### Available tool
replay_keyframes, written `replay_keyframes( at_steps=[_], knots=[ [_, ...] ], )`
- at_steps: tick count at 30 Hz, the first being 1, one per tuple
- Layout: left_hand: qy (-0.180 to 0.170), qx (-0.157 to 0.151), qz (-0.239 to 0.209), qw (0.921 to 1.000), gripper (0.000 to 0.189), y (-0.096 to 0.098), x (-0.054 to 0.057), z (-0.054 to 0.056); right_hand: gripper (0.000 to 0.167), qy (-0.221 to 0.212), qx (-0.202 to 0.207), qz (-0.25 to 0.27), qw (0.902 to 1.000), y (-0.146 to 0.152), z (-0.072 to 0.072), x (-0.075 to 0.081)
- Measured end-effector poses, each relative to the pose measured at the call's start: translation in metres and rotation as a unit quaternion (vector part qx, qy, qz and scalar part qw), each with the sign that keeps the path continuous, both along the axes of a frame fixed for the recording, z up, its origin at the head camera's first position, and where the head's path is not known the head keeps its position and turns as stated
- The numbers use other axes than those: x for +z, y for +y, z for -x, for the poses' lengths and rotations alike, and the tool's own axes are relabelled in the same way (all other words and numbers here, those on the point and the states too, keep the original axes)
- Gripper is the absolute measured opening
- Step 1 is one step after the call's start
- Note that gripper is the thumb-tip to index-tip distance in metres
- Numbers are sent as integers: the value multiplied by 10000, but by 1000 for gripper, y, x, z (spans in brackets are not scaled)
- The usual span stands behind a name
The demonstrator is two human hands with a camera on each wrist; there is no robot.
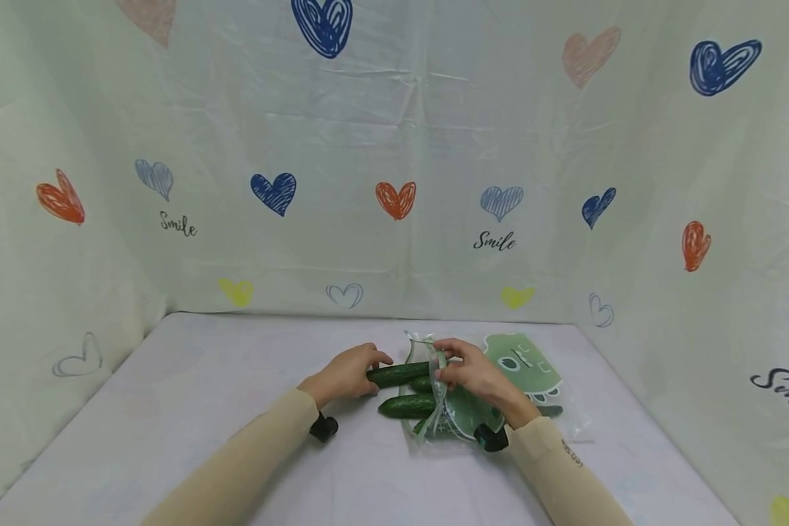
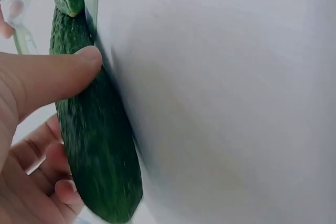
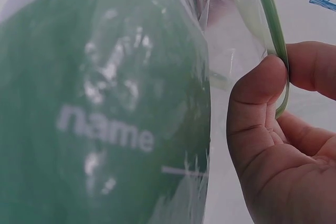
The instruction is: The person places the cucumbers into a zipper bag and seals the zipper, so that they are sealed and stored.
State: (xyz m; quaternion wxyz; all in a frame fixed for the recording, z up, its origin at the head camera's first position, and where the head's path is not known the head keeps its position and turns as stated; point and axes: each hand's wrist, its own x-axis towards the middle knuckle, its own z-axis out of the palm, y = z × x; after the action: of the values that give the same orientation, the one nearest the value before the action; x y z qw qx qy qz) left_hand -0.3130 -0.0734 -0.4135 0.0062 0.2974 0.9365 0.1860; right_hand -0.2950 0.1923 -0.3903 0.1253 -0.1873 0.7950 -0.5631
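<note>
In the head view, my left hand (image 1: 348, 374) grips a dark green cucumber (image 1: 397, 375), which lies with its far end at the mouth of a clear zip bag (image 1: 526, 361) printed with a green cartoon figure. The left wrist view shows the thumb across this cucumber (image 2: 102, 140) and the fingers curled under its other side. My right hand (image 1: 472, 376) pinches the bag's green zip edge (image 3: 273, 19) between thumb and forefinger, holding that side up. Two more cucumbers, one in front (image 1: 406, 406) and one between (image 1: 421, 384), stick out of the bag's mouth.
A pale cloth covers the table (image 1: 237, 409). Behind it and along both sides hangs a white curtain (image 1: 342, 248) with printed hearts and the word "Smile". The flat end of the bag stretches right, under and past my right wrist.
</note>
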Motion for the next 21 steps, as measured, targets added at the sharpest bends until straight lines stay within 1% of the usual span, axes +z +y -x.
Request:
replay_keyframes(
  at_steps=[6,10,13,16,21],
  knots=[
    [25,207,136,9997,47,-14,3,-8,57,74,38,-9,10000,2,2,0],
    [31,332,208,9992,46,-17,6,-12,57,98,51,-6,9999,2,3,-1],
    [57,391,258,9989,45,-18,5,-14,57,67,48,-34,10000,2,2,-2],
    [181,358,281,9988,43,-19,3,-15,57,22,16,-83,10000,2,2,-3],
    [566,320,275,9975,40,-19,-1,-15,56,27,-33,-117,9999,2,3,-5]
  ],
)
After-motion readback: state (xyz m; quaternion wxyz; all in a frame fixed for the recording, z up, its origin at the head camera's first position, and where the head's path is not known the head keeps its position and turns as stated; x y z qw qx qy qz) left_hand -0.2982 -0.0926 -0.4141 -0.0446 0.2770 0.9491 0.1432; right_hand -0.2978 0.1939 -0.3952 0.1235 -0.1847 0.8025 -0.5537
